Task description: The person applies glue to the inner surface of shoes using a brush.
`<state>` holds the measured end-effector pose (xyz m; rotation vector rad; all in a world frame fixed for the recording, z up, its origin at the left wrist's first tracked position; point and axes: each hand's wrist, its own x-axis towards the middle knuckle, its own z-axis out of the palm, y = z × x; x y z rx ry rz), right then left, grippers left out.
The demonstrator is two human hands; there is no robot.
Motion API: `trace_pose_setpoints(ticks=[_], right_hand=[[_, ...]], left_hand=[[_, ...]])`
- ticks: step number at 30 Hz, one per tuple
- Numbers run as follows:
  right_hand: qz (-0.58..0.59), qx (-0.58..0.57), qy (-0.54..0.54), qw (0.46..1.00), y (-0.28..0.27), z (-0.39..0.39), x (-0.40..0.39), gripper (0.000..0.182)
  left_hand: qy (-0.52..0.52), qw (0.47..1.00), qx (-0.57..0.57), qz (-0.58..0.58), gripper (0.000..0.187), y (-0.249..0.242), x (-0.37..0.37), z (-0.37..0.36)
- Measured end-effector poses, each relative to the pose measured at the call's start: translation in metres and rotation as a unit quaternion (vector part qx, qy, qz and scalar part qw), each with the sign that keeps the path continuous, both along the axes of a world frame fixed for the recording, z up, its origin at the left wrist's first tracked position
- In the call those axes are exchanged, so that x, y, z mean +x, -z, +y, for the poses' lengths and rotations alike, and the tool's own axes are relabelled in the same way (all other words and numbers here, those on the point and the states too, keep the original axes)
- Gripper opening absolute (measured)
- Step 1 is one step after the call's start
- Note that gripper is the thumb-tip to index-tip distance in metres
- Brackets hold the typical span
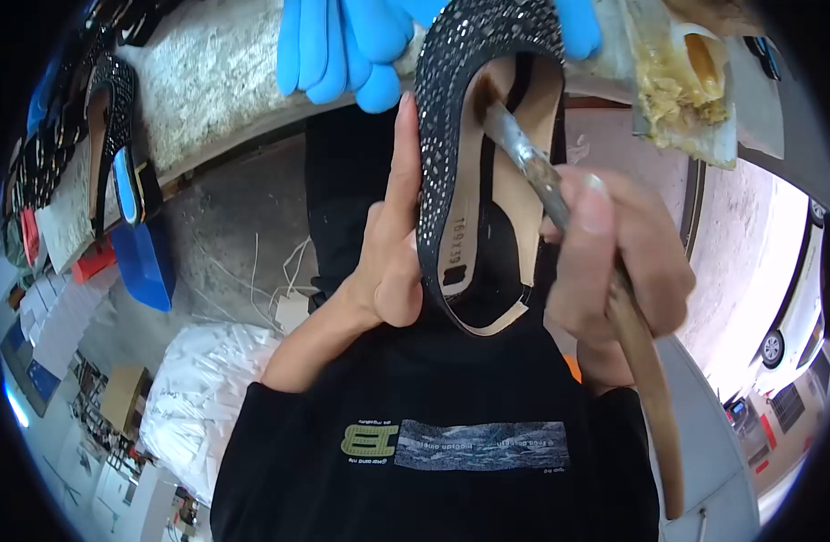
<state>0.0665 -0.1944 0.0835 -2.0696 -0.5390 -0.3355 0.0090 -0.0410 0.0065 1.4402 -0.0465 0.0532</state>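
"What's closest to you?"

"My black shirt (pixel 433 379), its printed front across the bottom of the frame. Just past it, the wooden handle of my brush (pixel 645 370) slants down to the lower right."

"And your fingers?"

"On my right hand (pixel 627 248), thumb and fingers are clamped around the brush, right of centre. My left hand (pixel 392 257) is against the left side of the shoe (pixel 437 172), one finger straight along it. The others are hidden, so I can't tell how they close."

"Where's the shoe, exactly?"

"Upper centre, toe toward the top edge, heel strap toward my shirt. It's black and studded, opening facing me, and the dark bristles touch the lining near the toe."

"What's beyond?"

"A worn worktop (pixel 207 104) across the top, with blue gloves (pixel 347 45) behind the shoe. Upper right, a sheet (pixel 690 135) carries a yellowish, sticky-looking mass. Upper left, another studded shoe (pixel 117 99); below it, a blue dustpan-like thing (pixel 144 262). A white bag (pixel 207 397) sits lower left."

"Farthest?"

"A white car (pixel 790 307), right edge."
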Motion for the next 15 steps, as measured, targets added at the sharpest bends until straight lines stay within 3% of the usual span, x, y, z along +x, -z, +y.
trace_pose_setpoints(ticks=[2, 4, 7, 8, 9, 11, 12, 13, 14, 15], right_hand=[[0.007, 0.019, -0.057, 0.998, 0.003, -0.011, -0.012, 0.004], [0.005, 0.038, -0.117, 0.992, 0.0, -0.023, -0.022, 0.004], [0.185, 0.052, -0.18, 0.965, -0.026, -0.054, -0.027, 0.015], [0.094, 0.066, -0.195, 0.974, -0.019, -0.063, -0.007, 0.021], [0.102, 0.134, -0.176, 0.97, -0.016, -0.064, 0.019, 0.017], [-0.04, 0.164, -0.207, 0.964, 0.005, -0.063, 0.083, 0.033], [0.25, 0.296, -0.293, 0.874, -0.013, -0.064, 0.113, 0.036], [0.183, 0.21, -0.248, 0.928, -0.001, -0.049, 0.12, 0.035], [0.185, 0.211, -0.252, 0.926, -0.002, -0.032, 0.115, 0.035], [0.268, 0.2, -0.257, 0.906, -0.006, -0.01, 0.107, 0.024]], left_hand=[[0.022, 0.998, 0.001, -0.055, 0.079, 0.002, 0.001, 0.006], [0.011, 0.999, 0.02, -0.036, 0.079, -0.002, 0.0, 0.009], [-0.013, 0.997, 0.078, -0.004, 0.077, -0.009, 0.003, 0.014], [-0.019, 0.997, 0.081, -0.004, 0.077, -0.01, 0.004, 0.016], [-0.011, 0.999, 0.036, -0.002, 0.075, -0.01, 0.007, 0.02], [0.006, 0.999, -0.052, -0.001, 0.071, -0.009, 0.012, 0.028], [0.015, 0.995, -0.096, 0.001, 0.07, -0.01, 0.011, 0.031], [0.012, 0.996, -0.093, 0.002, 0.07, -0.012, 0.007, 0.033], [0.01, 0.996, -0.091, 0.01, 0.069, -0.014, 0.004, 0.035], [0.007, 0.996, -0.089, 0.017, 0.069, -0.015, 0.001, 0.036]])
